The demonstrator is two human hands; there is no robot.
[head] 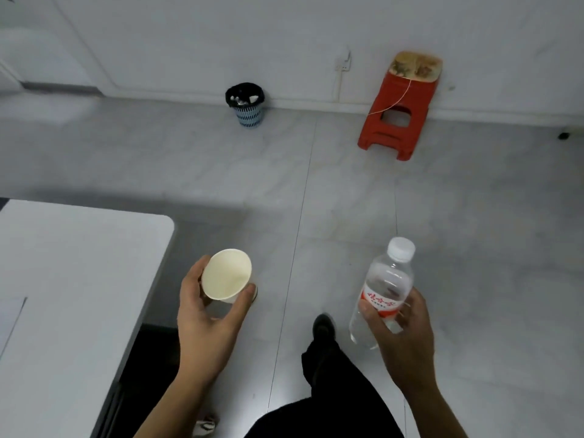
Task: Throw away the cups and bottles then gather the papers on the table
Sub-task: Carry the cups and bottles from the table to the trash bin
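My left hand (205,314) grips a white paper cup (227,275), its open mouth facing me, held just past the right edge of the white table (79,267). My right hand (401,330) holds a clear plastic water bottle (384,289) with a white cap and a red label, tilted over the floor. A small blue bin (245,105) with a black liner stands on the floor by the far wall, some white trash inside. A sheet of paper (11,317) lies at the table's left edge, mostly cut off.
A red plastic stool (399,109) with a flat box on top stands against the wall, right of the bin. A cable hangs from a wall socket (343,64). My dark trouser leg and shoe (324,327) step onto the grey tiled floor.
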